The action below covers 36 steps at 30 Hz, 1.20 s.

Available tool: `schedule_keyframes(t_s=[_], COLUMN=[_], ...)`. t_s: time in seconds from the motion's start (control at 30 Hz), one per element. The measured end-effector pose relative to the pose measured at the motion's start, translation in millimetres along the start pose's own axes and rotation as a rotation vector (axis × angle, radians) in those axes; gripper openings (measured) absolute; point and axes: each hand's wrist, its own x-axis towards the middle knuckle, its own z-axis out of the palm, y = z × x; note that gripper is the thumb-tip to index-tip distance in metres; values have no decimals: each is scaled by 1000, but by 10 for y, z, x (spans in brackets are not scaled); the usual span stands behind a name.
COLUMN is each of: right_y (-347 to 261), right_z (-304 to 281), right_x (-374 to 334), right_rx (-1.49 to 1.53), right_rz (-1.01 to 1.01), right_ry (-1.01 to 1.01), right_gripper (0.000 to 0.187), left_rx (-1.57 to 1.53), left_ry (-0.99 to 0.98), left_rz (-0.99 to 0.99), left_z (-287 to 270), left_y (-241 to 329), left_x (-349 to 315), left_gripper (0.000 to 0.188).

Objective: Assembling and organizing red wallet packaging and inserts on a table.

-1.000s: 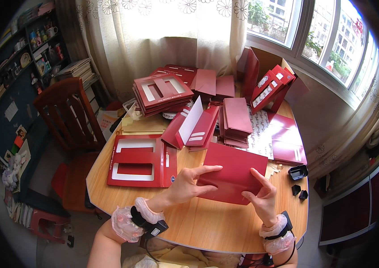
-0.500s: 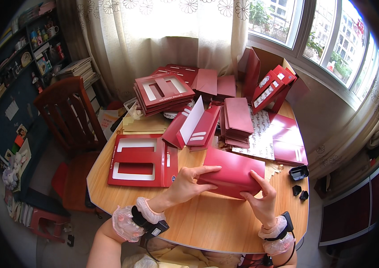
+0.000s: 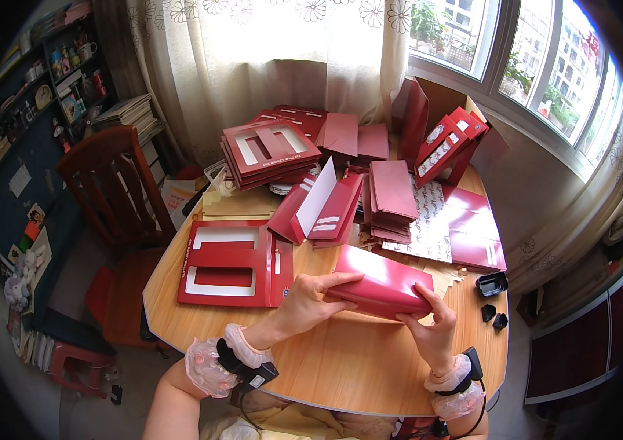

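Over the near middle of the table, both hands grip a glossy red folded card [image 3: 383,279]. My left hand [image 3: 313,299] is closed on its left edge, with thumb and fingers on either side. On the right edge my right hand [image 3: 432,323] pinches it, thumb at the lower corner. The card is tilted, showing a bright top face and a darker front face along a crease. Whether it is one card or several stacked is not clear. Left of my left hand lies a flat red window box [image 3: 234,263] with two white-edged cut-outs.
Beyond the hands are a stack of red cards [image 3: 392,196], an open red card with a white inside [image 3: 317,202] and piled red window boxes [image 3: 267,147]. A cardboard carton [image 3: 452,94] stands back right. Small black trays [image 3: 491,284] lie at the table's right edge.
The red card has tipped in my hands, so its top face now catches the light and a front face shows below the crease. My hands have barely moved.
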Motion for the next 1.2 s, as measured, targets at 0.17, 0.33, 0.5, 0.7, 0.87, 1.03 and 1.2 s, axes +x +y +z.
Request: schedule_keyframes(t_s=[0.17,0.33,0.5,0.7,0.87,1.03,1.2], right_y=[-47,-158,-130,-146,-203,-180,-231], right_z=[-31,-21,-49,-75,-195,-157,-190], right_x=[-9,14,43,28,-2,-6,-11], right_rx=[-64,-132,-280,-526,-713,-647,-660], right_rz=[-77,-164,-345,-445,-448,-503,-511], right_ry=[14,31,67,57,-63,2,-17], right_gripper=[53,50,49,45,36,38,40], left_rx=[13,161,130,112,163,178,175], left_ry=[29,68,76,92,101,131,128], left_rz=[-14,83,94,111,151,223,208], left_z=[-1,-8,14,-5,7,-13,-1], left_y=[30,-21,6,-12,-14,-8,11], left_x=[7,-25,-40,-52,-34,-28,-43], left_gripper=[48,40,36,34,32,27,27])
